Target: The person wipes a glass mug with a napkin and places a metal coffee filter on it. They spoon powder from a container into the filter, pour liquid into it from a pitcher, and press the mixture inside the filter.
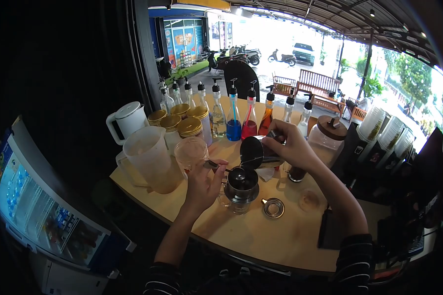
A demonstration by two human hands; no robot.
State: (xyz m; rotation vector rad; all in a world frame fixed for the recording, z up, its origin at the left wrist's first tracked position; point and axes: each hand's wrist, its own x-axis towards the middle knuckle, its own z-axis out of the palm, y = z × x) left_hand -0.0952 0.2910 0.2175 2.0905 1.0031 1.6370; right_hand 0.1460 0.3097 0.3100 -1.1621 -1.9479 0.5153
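Note:
My left hand [204, 184] is closed around the handle of a spoon [223, 168]. The spoon's bowl is over the open top of a metal drip coffee filter [242, 192], which sits on a glass cup [238, 209]. Dark contents show inside the filter. My right hand [290, 142] grips a metal pitcher [270, 160] by its handle. A dark round lid or mouth [251, 152] on the pitcher faces the filter; I cannot tell which it is. A small round metal lid [273, 208] lies right of the filter.
Left stand a large plastic jug [150, 160], a white pitcher [129, 120], gold-lidded jars [189, 127] and a clear cup [191, 153]. Several pump bottles [234, 115] line the back. A wooden-lidded jar [330, 137] and stacked cups [371, 124] stand right. The table's curved edge [216, 236] runs nearest me.

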